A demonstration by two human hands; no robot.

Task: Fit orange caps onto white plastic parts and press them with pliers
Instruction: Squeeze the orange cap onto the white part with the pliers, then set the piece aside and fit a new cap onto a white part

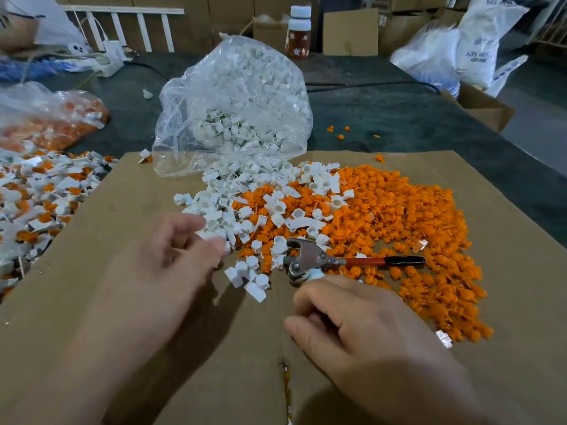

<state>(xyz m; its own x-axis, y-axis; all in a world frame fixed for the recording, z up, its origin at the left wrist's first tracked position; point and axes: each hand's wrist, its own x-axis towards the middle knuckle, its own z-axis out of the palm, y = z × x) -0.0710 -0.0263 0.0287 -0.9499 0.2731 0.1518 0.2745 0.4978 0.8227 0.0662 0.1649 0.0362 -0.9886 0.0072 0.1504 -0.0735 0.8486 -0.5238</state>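
White plastic parts (pixel 245 207) spill from a clear bag (pixel 236 102) onto the cardboard sheet (pixel 129 210), next to a wide heap of orange caps (pixel 408 228). The metal pliers (pixel 310 256) lie across the heap, one red handle (pixel 383 261) pointing right. My right hand (pixel 356 329) is curled just below the pliers' head and seems to grip the lower handle, which is hidden under the palm. A small white part (pixel 315 274) shows at its fingertips. My left hand (pixel 171 259), blurred, reaches into the near edge of the white parts with loosely bent fingers touching them.
A pile of white parts fitted with orange caps (pixel 40 204) lies at the left, with another bag of them (pixel 49 118) behind. At the back stand a bottle (pixel 299 32), cardboard boxes and white sacks (pixel 454 50). A few stray orange caps (pixel 339 133) dot the dark table.
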